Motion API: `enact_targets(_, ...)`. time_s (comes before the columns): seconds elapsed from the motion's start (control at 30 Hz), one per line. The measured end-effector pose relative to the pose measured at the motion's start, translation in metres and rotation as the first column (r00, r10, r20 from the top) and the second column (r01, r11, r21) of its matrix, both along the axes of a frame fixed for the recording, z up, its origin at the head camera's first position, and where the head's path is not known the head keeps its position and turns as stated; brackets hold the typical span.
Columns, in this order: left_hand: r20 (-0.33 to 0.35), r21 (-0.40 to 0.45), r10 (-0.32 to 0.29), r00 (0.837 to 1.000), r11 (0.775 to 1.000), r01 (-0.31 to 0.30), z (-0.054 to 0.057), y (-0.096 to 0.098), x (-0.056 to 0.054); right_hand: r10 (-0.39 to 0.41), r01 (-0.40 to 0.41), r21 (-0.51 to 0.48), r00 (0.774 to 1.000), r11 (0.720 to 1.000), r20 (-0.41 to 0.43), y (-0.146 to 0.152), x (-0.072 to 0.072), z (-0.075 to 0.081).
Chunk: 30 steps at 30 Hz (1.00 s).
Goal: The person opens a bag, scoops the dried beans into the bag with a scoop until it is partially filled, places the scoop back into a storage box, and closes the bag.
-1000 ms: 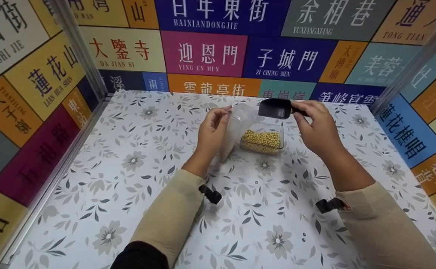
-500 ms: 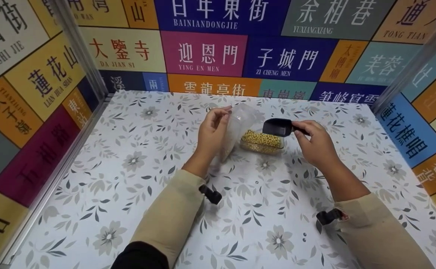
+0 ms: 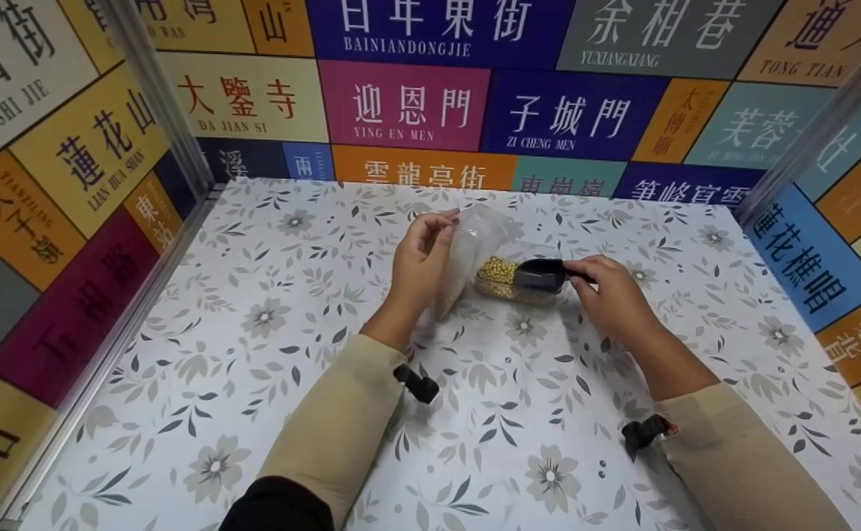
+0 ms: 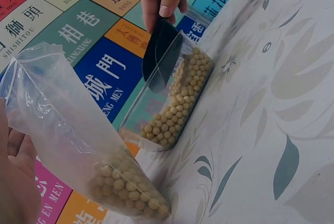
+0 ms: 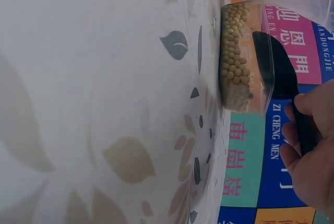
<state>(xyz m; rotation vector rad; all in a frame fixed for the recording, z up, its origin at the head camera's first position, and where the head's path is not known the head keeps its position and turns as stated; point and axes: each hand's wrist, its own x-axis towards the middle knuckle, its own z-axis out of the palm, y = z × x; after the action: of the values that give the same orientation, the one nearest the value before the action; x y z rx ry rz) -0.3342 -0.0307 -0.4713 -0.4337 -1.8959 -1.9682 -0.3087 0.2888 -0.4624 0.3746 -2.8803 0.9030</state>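
Note:
My left hand [image 3: 422, 254] pinches the upper edge of a clear zip bag [image 3: 467, 254]. In the left wrist view, soybeans [image 4: 125, 185] fill the bag's bottom corner, which rests at the table. Right of the bag stands a clear plastic box [image 3: 515, 293], partly filled with soybeans [image 3: 498, 270]. My right hand [image 3: 611, 299] grips the handle of a black scoop [image 3: 539, 276]. The scoop's blade dips into the box at its right side, close over the beans in the right wrist view [image 5: 274, 65].
A white tablecloth with grey flowers [image 3: 312, 413] covers the table. Panels with large printed characters [image 3: 401, 103] stand along the back and both sides, with metal posts [image 3: 172, 96] at the corners. Each sleeve carries a black wrist mount [image 3: 417, 383].
My right hand has lowered the black scoop from above the box down into it. The left hand and the bag have stayed in place.

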Motion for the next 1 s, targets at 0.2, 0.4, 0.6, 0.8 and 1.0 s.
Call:
enact_targets(0.2, -0.010, -0.001, 0.004, 1.000, 1.000, -0.004, -0.001, 0.000, -0.001, 0.004, -0.006, 0.061, 0.999, 0.998, 0.037, -0.004, -0.005, 0.003)
enact_targets(0.4, 0.003, 0.001, 0.006, 1.000, 1.000, -0.006, 0.001, 0.002, 0.001, 0.044, -0.052, 0.124, 0.997, 0.991, 0.069, -0.006, -0.011, 0.007)
enact_targets(0.6, 0.010, 0.003, 0.010, 1.000, 1.000, -0.010, 0.002, 0.002, 0.001, 0.083, -0.092, 0.152, 0.994, 0.984, 0.066, -0.008, -0.017, 0.010)
enact_targets(0.8, 0.009, 0.006, 0.011, 1.000, 1.000, -0.011, -0.001, 0.001, 0.000, 0.131, -0.140, 0.184, 0.990, 0.973, 0.060, -0.012, -0.023, 0.011)
enact_targets(1.0, -0.002, -0.023, 0.007, 1.000, 1.000, -0.007, -0.001, 0.000, 0.000, 0.140, -0.151, 0.204, 0.988, 0.967, 0.064, -0.016, -0.026, 0.014)
